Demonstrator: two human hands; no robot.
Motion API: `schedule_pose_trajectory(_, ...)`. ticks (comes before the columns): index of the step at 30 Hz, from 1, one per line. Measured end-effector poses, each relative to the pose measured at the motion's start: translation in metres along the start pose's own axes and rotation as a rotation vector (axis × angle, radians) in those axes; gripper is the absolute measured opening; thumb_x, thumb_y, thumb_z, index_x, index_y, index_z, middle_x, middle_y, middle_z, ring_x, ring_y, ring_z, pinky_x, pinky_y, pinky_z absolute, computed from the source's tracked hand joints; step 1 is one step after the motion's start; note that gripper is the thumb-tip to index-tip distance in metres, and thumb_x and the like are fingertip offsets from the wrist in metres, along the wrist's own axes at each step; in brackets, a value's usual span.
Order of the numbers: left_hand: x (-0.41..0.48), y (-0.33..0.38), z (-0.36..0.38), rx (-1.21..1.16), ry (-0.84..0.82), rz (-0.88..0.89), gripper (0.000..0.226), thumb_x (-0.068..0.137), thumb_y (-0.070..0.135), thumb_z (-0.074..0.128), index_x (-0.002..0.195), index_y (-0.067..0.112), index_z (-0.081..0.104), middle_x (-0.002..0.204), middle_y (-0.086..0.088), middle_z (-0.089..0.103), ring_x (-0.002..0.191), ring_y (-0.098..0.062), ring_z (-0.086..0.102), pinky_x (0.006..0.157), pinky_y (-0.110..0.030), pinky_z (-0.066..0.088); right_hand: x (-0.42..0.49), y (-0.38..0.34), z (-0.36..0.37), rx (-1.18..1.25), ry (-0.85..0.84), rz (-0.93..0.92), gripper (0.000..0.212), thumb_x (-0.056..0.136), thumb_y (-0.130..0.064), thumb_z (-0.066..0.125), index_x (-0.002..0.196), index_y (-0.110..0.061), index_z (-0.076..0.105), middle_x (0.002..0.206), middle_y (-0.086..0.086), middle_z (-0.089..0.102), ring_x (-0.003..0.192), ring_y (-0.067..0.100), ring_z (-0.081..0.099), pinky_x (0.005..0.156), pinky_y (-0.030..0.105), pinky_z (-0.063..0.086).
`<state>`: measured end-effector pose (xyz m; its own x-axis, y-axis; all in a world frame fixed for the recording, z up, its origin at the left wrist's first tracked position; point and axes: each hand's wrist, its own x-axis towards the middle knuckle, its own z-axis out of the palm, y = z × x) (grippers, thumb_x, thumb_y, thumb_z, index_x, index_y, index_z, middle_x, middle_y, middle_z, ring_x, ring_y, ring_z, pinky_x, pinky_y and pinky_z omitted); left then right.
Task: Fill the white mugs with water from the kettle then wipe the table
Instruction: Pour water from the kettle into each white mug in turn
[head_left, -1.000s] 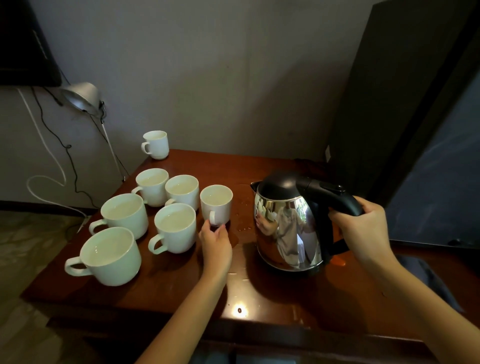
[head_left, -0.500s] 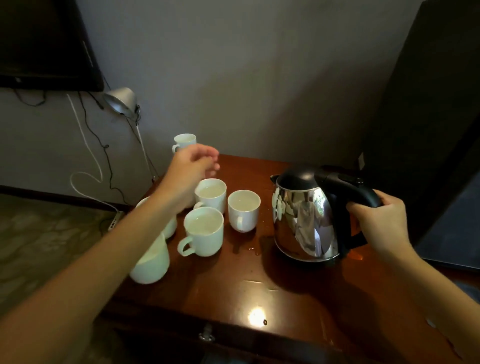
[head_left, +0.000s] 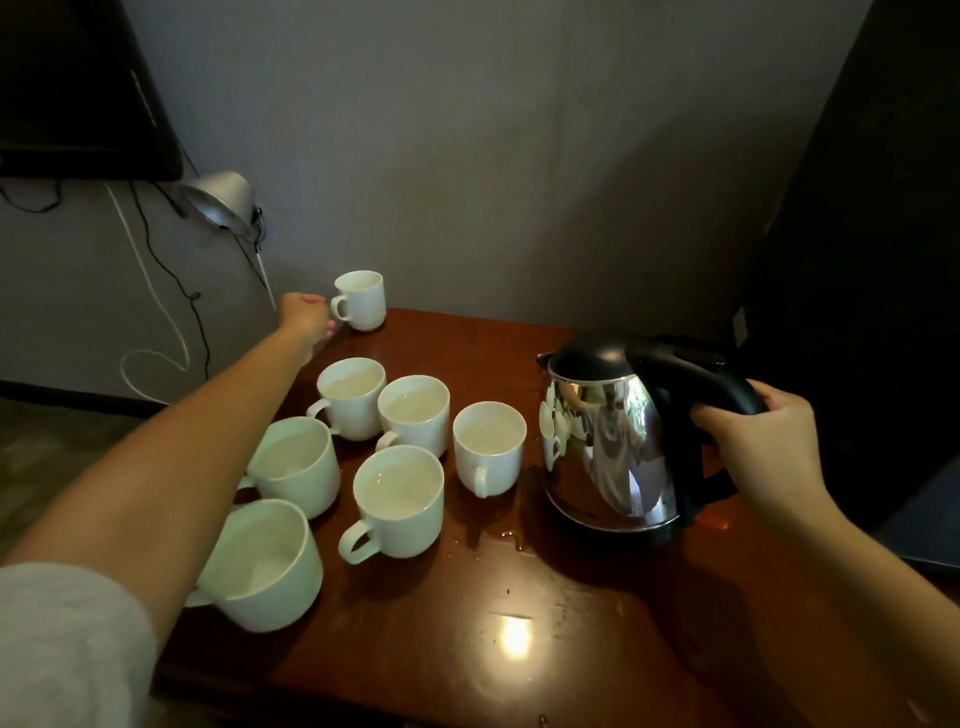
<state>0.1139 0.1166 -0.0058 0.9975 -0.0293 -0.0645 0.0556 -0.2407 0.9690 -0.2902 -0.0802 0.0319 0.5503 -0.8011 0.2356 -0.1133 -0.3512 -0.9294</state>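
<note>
A steel kettle (head_left: 608, 447) with a black lid and handle stands on the brown table (head_left: 519, 623), and my right hand (head_left: 753, 452) grips its handle. Left of it is a cluster of several white mugs (head_left: 400, 499) holding water. One more white mug (head_left: 363, 299) stands alone at the table's far left corner. My left hand (head_left: 301, 317) is stretched out to it, right beside its handle. Its fingers are curled, and I cannot tell whether they hold the handle. My left forearm passes over the two nearest mugs.
Small water drops (head_left: 511, 538) lie on the table in front of the kettle. A silver lamp (head_left: 221, 205) and hanging cables (head_left: 156, 270) are on the wall at the left, under a dark screen (head_left: 78, 88). A dark cabinet (head_left: 857, 260) stands at the right.
My left hand left the mug nearest the kettle, rose over the cluster and reached the lone far mug. The kettle and my right hand stayed put.
</note>
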Motion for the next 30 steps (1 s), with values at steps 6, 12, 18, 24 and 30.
schedule_pose_trajectory(6, 0.04, -0.016, 0.016, 0.154, -0.036, 0.01, 0.041, 0.091, 0.0, 0.045, 0.132, 0.002, 0.043, 0.077, -0.005, 0.047, 0.057, -0.013, 0.042, 0.053, -0.023, 0.04, 0.014, -0.006, -0.003, -0.157, -0.108, 0.01, 0.026, 0.08, 0.001, 0.062, 0.074, -0.024, 0.059, 0.073, 0.015, 0.061, 0.064, 0.025, 0.057, 0.06, 0.033, 0.046)
schedule_pose_trajectory(12, 0.076, -0.016, 0.026, 0.282, -0.047, 0.032, 0.056, 0.092, 0.01, 0.052, 0.144, 0.004, 0.03, 0.128, -0.026, 0.051, 0.073, -0.023, 0.054, 0.062, -0.032, 0.046, 0.022, -0.009, -0.004, -0.295, -0.182, -0.039, 0.014, 0.08, -0.003, 0.062, 0.077, -0.017, 0.063, 0.055, 0.008, 0.053, 0.04, 0.008, 0.05, 0.05, 0.032, 0.039)
schedule_pose_trajectory(18, 0.101, -0.021, 0.038, 0.379, -0.087, 0.03, 0.049, 0.095, 0.016, 0.05, 0.137, -0.005, 0.035, 0.135, -0.028, 0.046, 0.104, -0.033, 0.053, 0.071, -0.037, 0.048, 0.032, -0.004, -0.004, -0.325, -0.166, -0.053, 0.016, 0.079, 0.0, 0.061, 0.071, -0.014, 0.062, 0.042, 0.001, 0.047, 0.037, 0.01, 0.044, 0.045, 0.029, 0.036)
schedule_pose_trajectory(24, 0.121, -0.032, 0.053, 0.207, -0.095, -0.025, 0.044, 0.098, 0.021, 0.044, 0.133, -0.004, 0.038, 0.134, -0.029, 0.046, 0.073, -0.023, 0.052, 0.063, -0.028, 0.043, 0.037, -0.003, -0.002, -0.35, -0.188, -0.081, 0.018, 0.079, 0.0, 0.061, 0.068, -0.014, 0.06, 0.043, -0.005, 0.053, 0.039, 0.008, 0.047, 0.039, 0.017, 0.033)
schedule_pose_trajectory(30, 0.129, -0.04, 0.059, 0.099, -0.094, -0.085, 0.044, 0.099, 0.027, 0.044, 0.134, 0.001, 0.041, 0.135, -0.019, 0.049, 0.081, -0.023, 0.055, 0.06, -0.024, 0.045, 0.04, 0.001, -0.003, -0.351, -0.168, -0.086, 0.018, 0.077, 0.005, 0.06, 0.063, -0.007, 0.057, 0.039, 0.002, 0.047, 0.034, 0.01, 0.042, 0.035, 0.017, 0.029)
